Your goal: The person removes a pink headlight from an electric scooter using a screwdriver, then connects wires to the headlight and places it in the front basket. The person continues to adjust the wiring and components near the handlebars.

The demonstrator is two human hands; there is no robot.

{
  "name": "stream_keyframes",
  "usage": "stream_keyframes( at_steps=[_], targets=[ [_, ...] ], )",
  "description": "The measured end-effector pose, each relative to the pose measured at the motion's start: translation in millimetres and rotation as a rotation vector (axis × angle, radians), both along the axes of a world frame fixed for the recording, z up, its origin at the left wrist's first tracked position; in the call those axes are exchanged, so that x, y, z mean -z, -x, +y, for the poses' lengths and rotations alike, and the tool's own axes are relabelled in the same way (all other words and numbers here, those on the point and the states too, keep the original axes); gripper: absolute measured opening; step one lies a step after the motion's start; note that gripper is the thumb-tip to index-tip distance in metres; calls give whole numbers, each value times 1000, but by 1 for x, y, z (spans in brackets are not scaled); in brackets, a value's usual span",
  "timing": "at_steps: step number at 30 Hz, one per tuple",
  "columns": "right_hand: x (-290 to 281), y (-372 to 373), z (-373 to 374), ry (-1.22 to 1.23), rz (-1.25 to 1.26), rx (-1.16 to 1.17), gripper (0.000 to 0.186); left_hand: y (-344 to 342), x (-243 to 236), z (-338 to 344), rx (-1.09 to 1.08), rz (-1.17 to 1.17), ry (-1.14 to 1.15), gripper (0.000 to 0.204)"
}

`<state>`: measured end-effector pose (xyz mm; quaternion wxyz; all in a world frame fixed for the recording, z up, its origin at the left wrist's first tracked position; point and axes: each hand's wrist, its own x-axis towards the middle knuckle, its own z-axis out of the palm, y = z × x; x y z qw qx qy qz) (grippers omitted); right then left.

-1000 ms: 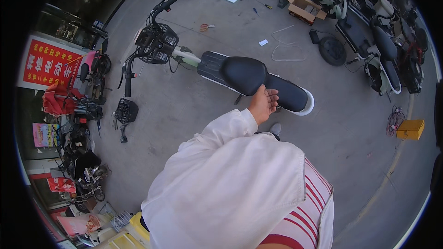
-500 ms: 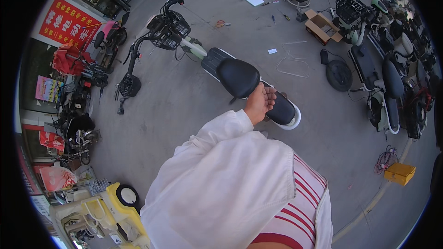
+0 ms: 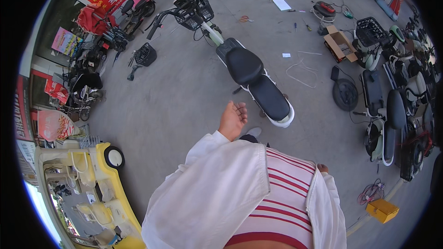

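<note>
Head view, left hand: the left hand (image 3: 234, 120) is bare, thumb and loosely curled fingers apart, nothing in them; floor shows between it and the scooter.
Head view, right hand: the right hand (image 3: 323, 168) peeks out beside the white jacket (image 3: 207, 193), mostly hidden; I cannot tell how its fingers stand.
Scooter: the scooter (image 3: 244, 66) stands ahead of the left hand, handlebars toward the upper left, rear seat (image 3: 270, 97) nearest the person.
Changed since the earlier frames: the left hand overlapped the seat's edge and now appears clear of it; the right hand has come into view.
Lower left: more of the yellow vehicle (image 3: 112, 182) shows than before.
</note>
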<state>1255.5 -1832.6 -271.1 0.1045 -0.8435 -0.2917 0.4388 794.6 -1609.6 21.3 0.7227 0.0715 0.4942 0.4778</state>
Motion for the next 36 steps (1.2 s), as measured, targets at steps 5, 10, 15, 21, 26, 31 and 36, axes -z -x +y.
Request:
stream_keyframes(
  at_steps=[5, 10, 15, 21, 26, 31, 36],
  targets=[
    [23, 15, 12, -59, 55, -84, 39, 12, 15, -44, -109, -27, -57, 40],
    [39, 20, 9, -134, 35, -248, 39, 11, 30, -77, -161, -31, -28, 38],
    [27, -1, -3, -56, 44, -196, 39, -2, 38, -83, -122, -37, -34, 37],
    [35, -18, -48, 24, 42, -33, 39, -28, 23, -68, -36, -47, -44, 38],
    [35, -14, -64, 38, 56, -17, 38, -39, 25, -65, 25, -35, -48, 39],
    [32, -6, -62, 23, 66, -50, 38, -48, 29, -65, 53, -3, 4, 40],
    [28, 0, -55, 14, 77, -84, 38, -51, 33, -68, 68, -8, -5, 40]
  ],
)
